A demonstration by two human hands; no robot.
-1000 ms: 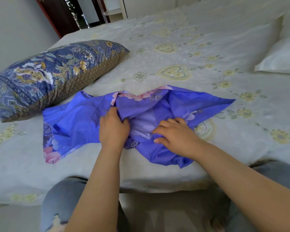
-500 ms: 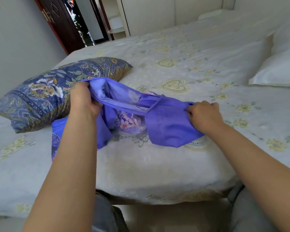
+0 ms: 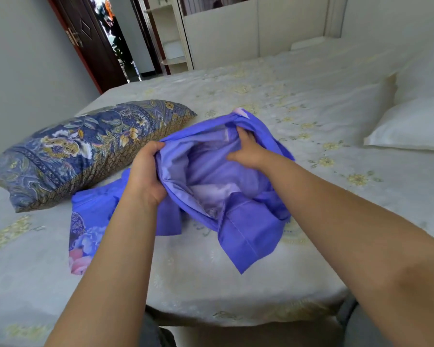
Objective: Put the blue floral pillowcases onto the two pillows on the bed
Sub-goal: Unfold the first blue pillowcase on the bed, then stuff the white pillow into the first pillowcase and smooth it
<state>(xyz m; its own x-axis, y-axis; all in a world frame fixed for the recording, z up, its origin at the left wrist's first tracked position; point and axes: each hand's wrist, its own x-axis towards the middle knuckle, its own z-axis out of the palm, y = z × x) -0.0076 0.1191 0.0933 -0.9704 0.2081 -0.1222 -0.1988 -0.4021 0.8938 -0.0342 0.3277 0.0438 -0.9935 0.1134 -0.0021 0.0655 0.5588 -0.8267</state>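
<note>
While both hands hold one blue pillowcase (image 3: 246, 229) open above the bed (image 3: 236, 291) | left hand (image 3: 145, 171) fingers curled on its rim | right hand (image 3: 248, 152) fingers inside, pinching fabric | pillows: one patterned pillow (image 3: 85, 149), one white pillow (image 3: 411, 128)

You have one wide-angle view from your head, looking forward and down across the near corner of the bed (image 3: 211, 284), close over your own forearms, toward the doorway (image 3: 115, 46).
</note>
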